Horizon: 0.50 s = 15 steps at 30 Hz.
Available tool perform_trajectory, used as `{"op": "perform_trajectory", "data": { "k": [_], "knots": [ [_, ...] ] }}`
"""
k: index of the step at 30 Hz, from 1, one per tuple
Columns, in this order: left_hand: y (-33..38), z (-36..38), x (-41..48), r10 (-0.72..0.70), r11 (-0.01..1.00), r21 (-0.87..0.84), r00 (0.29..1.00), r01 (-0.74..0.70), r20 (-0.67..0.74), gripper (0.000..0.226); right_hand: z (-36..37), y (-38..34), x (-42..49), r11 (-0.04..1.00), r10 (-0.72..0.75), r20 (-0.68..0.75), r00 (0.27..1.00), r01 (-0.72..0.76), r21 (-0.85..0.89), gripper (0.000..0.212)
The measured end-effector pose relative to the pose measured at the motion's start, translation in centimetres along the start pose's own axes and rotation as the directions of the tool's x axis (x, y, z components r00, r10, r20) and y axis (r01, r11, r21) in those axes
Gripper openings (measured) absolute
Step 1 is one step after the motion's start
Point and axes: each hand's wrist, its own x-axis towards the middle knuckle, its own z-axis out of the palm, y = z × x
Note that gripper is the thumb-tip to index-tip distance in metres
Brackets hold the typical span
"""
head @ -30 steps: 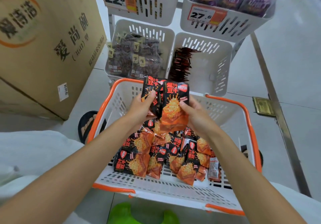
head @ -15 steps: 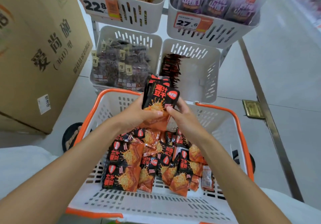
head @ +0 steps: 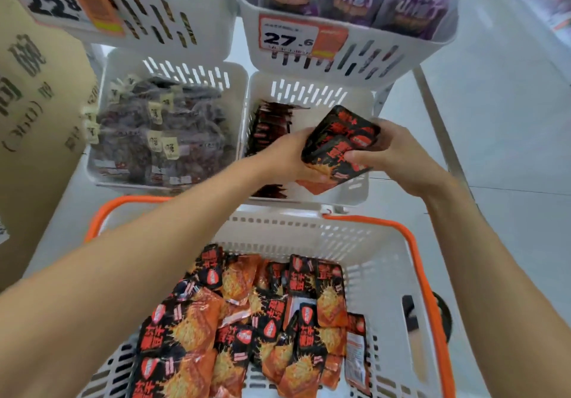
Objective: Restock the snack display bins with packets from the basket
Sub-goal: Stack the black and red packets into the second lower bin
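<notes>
A stack of black-and-orange snack packets (head: 338, 142) is gripped between my left hand (head: 289, 158) and my right hand (head: 398, 153), one on each side. The stack hangs over the lower right white display bin (head: 312, 90), which holds a row of the same packets (head: 268, 126) standing at its left side. Below, the white basket with orange rim (head: 411, 243) holds several more of these packets (head: 247, 320) lying loose on its floor.
The lower left bin (head: 197, 70) is full of dark packets. Above hang two more bins, one with a 22.8 price tag (head: 61, 5) and one with a 27.6 tag (head: 296, 37) and purple packets. A big cardboard box (head: 27, 113) stands at the left.
Both hands have carried the packet stack up and forward from above the basket to over the lower right bin. The view has moved closer to the bins.
</notes>
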Motion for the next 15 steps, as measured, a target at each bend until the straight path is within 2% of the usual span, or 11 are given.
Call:
{"op": "perform_trajectory", "data": {
  "k": [2, 3, 4, 6, 9, 12, 15],
  "knots": [
    [-1.4, 1.4, 1.6, -0.015, 0.967, 0.252, 0.999, 0.028, -0.051, 0.073, -0.2, 2.3, 1.0, 0.981, -0.063, -0.103, 0.993, 0.043, -0.191, 0.032],
    [-2.6, 1.8, 1.9, -0.043, 0.913, 0.402, 0.997, 0.067, -0.068, 0.080, 0.2, 3.7, 1.4, 0.956, -0.095, -0.119, 0.988, 0.057, -0.288, 0.030],
    [-3.7, 2.0, 1.8, -0.072, 0.846, 0.525, 0.995, 0.095, -0.065, 0.092, 1.1, 4.9, 1.7, 0.932, -0.111, -0.112, 0.987, 0.065, -0.356, 0.028],
    [-6.1, 1.9, 0.6, -0.098, 0.762, 0.641, 0.995, 0.095, -0.031, 0.114, 3.1, 7.0, 2.4, 0.912, -0.082, -0.040, 0.996, 0.058, -0.407, 0.027],
    [-8.6, 1.3, -1.5, -0.110, 0.740, 0.669, 0.994, 0.072, 0.016, 0.120, 4.3, 8.9, 3.5, 0.928, -0.010, 0.039, 0.999, 0.024, -0.372, 0.018],
    [-9.1, 1.1, -1.4, -0.121, 0.780, 0.620, 0.992, 0.078, 0.027, 0.116, 2.9, 9.3, 4.4, 0.946, -0.012, 0.019, 1.000, 0.018, -0.323, 0.030],
    [-8.9, 1.6, -0.9, -0.135, 0.803, 0.589, 0.990, 0.089, 0.035, 0.117, 2.5, 9.5, 4.6, 0.934, -0.020, 0.048, 0.999, 0.036, -0.355, 0.022]
  ]
}}
